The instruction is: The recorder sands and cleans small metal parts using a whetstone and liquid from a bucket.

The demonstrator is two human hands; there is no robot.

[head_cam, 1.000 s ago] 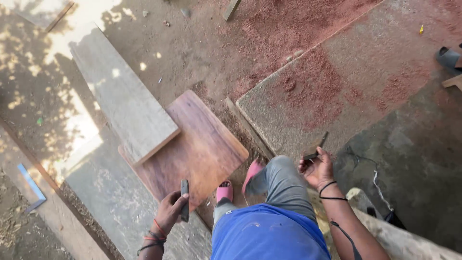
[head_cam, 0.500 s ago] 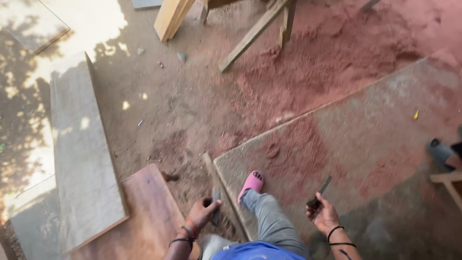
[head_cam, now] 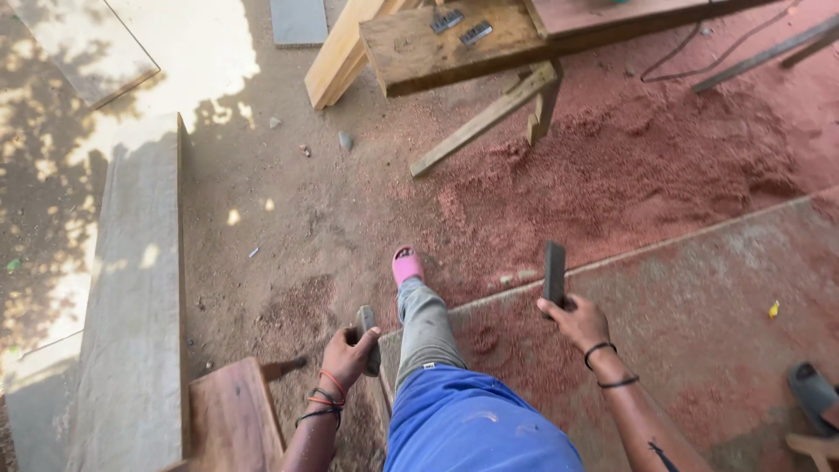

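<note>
The left hand (head_cam: 348,354) had its grip pressed around a small dark block (head_cam: 368,336), low in the view just beside the person's grey trouser leg (head_cam: 426,328). The right hand (head_cam: 577,322) pinched a flat dark bar (head_cam: 554,272) by its lower end, so the bar stood nearly upright above the fingers; what kind of tool either piece was could not be told. Between the hands the leg stretched forward, ending in a pink sandal (head_cam: 406,264) on the dirt floor (head_cam: 288,210). To the right lay a large grey slab (head_cam: 699,306), dusted with red sawdust, its edge running just beneath the right hand. A heap of red sawdust (head_cam: 629,166) spread beyond it. Ahead stood a wooden surface (head_cam: 454,44) on slanted legs, with two small metal pieces (head_cam: 461,26) lying on top and pale planks (head_cam: 345,52) leaning beside it. At the left a long grey board (head_cam: 135,297) ran along the floor, and a reddish board (head_cam: 232,415) sat just beside the left wrist. A dark sandal (head_cam: 814,393) lay at the right edge, well apart from both hands.
</note>
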